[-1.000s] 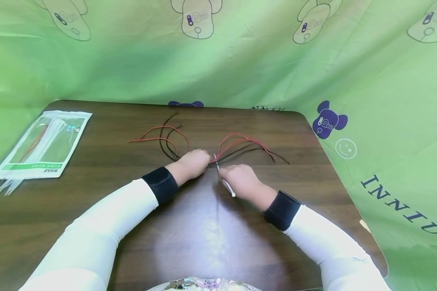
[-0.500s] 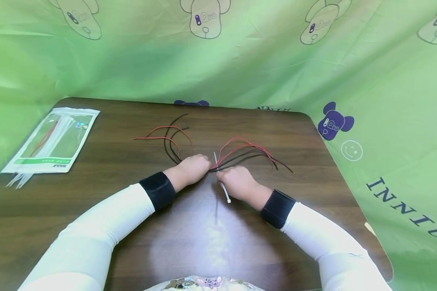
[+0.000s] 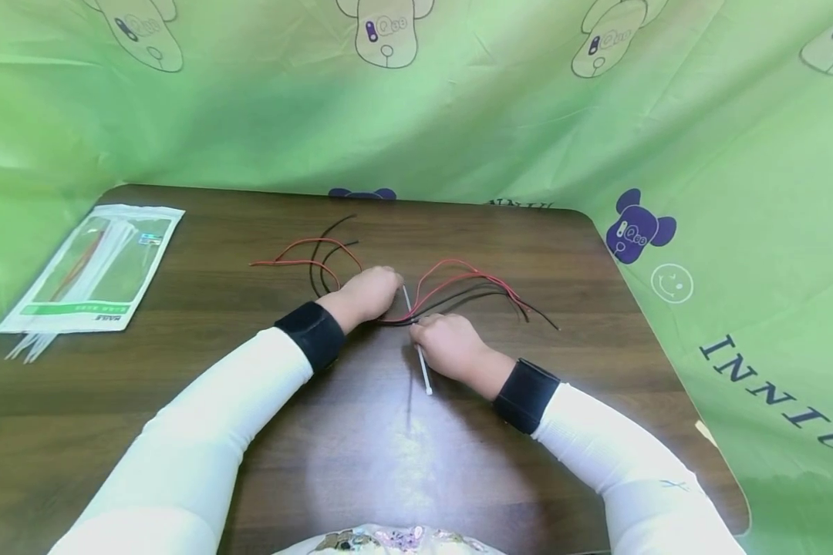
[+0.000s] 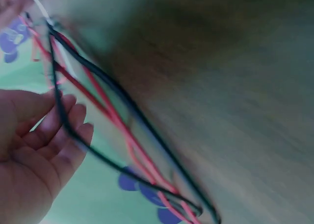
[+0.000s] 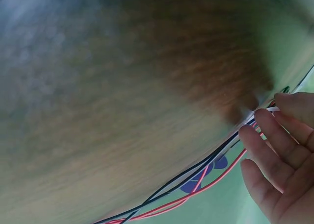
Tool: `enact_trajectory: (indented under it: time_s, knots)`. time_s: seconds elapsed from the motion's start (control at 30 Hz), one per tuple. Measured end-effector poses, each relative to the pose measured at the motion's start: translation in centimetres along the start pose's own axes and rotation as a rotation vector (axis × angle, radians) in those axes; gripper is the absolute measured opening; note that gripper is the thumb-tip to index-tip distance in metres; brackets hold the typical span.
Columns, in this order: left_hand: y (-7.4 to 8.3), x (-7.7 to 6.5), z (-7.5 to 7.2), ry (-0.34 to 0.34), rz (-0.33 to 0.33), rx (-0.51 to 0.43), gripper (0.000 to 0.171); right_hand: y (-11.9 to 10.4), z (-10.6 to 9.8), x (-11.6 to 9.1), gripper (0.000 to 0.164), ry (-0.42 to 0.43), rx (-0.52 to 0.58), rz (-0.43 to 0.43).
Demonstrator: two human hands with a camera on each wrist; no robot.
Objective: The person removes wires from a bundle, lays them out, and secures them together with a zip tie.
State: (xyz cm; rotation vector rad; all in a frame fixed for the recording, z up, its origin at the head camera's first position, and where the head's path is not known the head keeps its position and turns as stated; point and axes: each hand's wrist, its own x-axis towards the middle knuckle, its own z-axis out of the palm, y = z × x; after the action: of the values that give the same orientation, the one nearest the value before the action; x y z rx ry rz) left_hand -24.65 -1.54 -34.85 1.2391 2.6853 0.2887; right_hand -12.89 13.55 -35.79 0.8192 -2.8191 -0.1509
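Observation:
My right hand (image 3: 447,344) pinches a white cable tie (image 3: 424,375) between thumb and fingertips. The tie's head end points toward me, and its thin tail reaches up past a bundle of red wires (image 3: 436,267) and black wires (image 3: 468,291). The tie crosses the bundle near its middle; whether over or under is hard to tell. My left hand (image 3: 369,293) hovers by the tie's tail, above the left part of the bundle. In the left wrist view, its loosely curled fingers (image 4: 73,123) are near the wires, with nothing visibly gripped.
A clear plastic bag (image 3: 128,270) of cable ties lies at the table's left, with several tie ends sticking out below. The wooden table (image 3: 284,462) meets a green printed curtain (image 3: 458,139) at the back and right.
My left hand has let go of the bundle and moved up toward the tie's tail. The right hand keeps hold of the tie, whose head end has swung slightly left and toward me.

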Motion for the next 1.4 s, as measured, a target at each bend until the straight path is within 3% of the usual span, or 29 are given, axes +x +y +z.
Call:
enact_trajectory:
  time_s: [0.17,0.33,0.47,0.67,0.83,0.97,1.13,1.4]
  knots:
    - [-0.5,1.6,0.5,-0.011,-0.050,0.010,0.030,-0.3,0.0,0.2,0.007,0.003,-0.008,-0.018]
    - [-0.6,2.2,0.6,-0.006,-0.045,-0.010,0.022,-0.5,0.1,0.5,0.008,-0.005,-0.022,-0.020]
    - [-0.7,2.3,0.4,-0.016,-0.025,-0.027,0.022,-0.5,0.0,0.7,0.008,-0.011,-0.032,-0.013]
    - [-1.1,2.4,0.2,-0.007,0.053,-0.076,0.003,-0.1,-0.1,0.7,0.008,-0.046,-0.038,0.022]
    - [-1.3,2.5,0.3,0.000,0.087,-0.099,0.011,0.1,-0.2,0.3,0.005,-0.041,-0.037,0.032]
    - [-1.2,2.7,0.3,-0.006,0.083,-0.111,0.015,0.0,-0.6,-0.4,0.003,0.004,-0.035,-0.001]
    - [-1.1,2.9,0.2,-0.018,0.092,-0.109,0.019,-0.5,-1.7,-1.8,0.007,0.120,-0.037,-0.068]
    - [-0.9,3.5,0.0,-0.074,0.084,-0.037,0.017,-1.5,-2.9,-4.5,0.003,0.291,0.039,-0.145]
